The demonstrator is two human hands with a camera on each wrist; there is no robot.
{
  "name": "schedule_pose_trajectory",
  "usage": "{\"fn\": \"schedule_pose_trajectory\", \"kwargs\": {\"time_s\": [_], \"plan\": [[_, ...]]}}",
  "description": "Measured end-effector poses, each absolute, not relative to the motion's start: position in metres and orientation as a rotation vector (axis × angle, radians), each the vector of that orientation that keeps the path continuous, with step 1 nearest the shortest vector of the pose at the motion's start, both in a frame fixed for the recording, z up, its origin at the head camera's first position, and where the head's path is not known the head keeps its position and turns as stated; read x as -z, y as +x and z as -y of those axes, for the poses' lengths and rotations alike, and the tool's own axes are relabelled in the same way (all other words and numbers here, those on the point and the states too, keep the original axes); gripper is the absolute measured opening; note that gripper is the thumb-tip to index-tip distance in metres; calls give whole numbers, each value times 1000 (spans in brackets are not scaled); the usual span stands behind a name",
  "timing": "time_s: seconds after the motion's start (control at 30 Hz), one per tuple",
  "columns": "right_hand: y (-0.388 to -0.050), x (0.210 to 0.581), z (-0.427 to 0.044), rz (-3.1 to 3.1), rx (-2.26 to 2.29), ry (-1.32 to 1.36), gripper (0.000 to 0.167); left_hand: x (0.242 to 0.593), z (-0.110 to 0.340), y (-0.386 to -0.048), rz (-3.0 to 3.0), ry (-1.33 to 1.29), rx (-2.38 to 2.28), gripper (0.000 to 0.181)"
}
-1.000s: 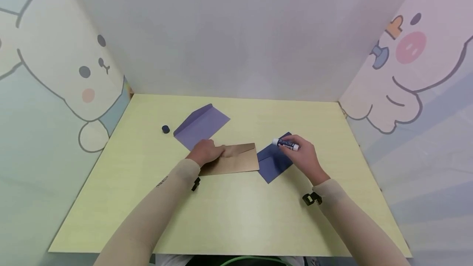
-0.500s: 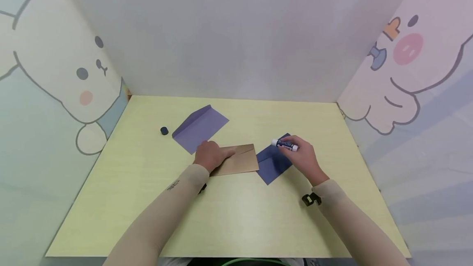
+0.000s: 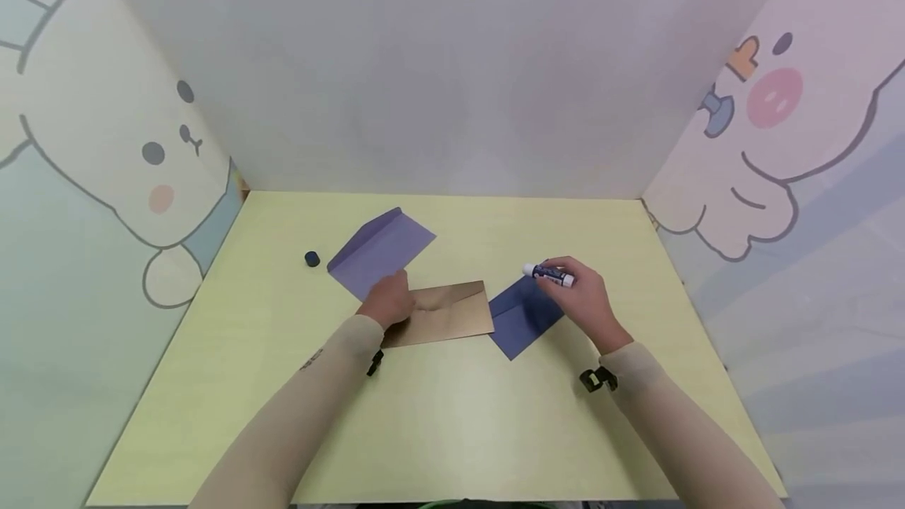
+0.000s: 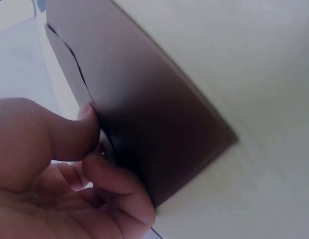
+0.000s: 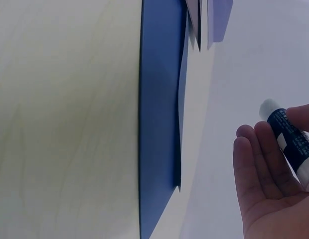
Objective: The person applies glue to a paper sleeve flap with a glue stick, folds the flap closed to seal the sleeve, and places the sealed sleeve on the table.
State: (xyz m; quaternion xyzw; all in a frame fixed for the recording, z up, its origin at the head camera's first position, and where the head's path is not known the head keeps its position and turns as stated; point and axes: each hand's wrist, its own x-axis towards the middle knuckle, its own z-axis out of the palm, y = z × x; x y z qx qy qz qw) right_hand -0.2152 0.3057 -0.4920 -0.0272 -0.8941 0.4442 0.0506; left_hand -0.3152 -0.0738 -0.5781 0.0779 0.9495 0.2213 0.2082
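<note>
A gold-brown envelope (image 3: 452, 314) lies on the table, its flap along the far side. At its left end, my left hand (image 3: 387, 301) pinches the flap's edge between thumb and forefinger; the left wrist view shows those fingers (image 4: 114, 179) against the brown paper (image 4: 149, 114). My right hand (image 3: 587, 305) holds an uncapped glue stick (image 3: 548, 274) above a dark blue envelope (image 3: 522, 324), which lies at the brown one's right end. In the right wrist view the glue stick (image 5: 289, 137) is between thumb and fingers, its white tip showing, apart from the blue envelope (image 5: 159, 99).
A purple envelope (image 3: 385, 250) with its flap raised lies behind my left hand. Left of it stands a small dark cap (image 3: 312, 258). Walls with cartoon animals border the table (image 3: 452, 430) at the sides, a plain wall at the back.
My left hand moved right along the brown envelope, then back to its left end, where thumb and forefinger have come together. The right hand has barely moved, still holding the glue stick.
</note>
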Motion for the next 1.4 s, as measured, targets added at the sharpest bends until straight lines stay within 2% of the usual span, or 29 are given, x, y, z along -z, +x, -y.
{"fn": "schedule_pose_trajectory", "kwargs": {"time_s": [0.23,0.53,0.83,0.93,1.1,1.17,1.23,1.3,1.4], "plan": [[-216,489,-314,2704,-1324,-119,35,582,74,-323,-2646,295,-663,15],[-213,490,-325,2724,-1284,-149,34,586,68,-320,-2627,288,-797,19],[-219,482,-337,2704,-1264,-166,35,587,69,-351,-2676,430,-677,15],[-219,476,-340,2683,-1269,-186,35,576,76,-364,-2605,528,-806,21],[-219,468,-346,2633,-1316,-239,38,504,67,-365,-2390,596,-937,22],[-218,467,-348,2613,-1349,-260,39,485,54,-370,-2356,608,-927,22],[-218,468,-349,2596,-1370,-289,38,480,36,-379,-2355,607,-932,23],[-216,471,-350,2586,-1390,-308,37,491,15,-391,-2397,657,-944,25],[-212,476,-351,2579,-1401,-330,36,495,-21,-390,-2475,668,-923,23]]}}
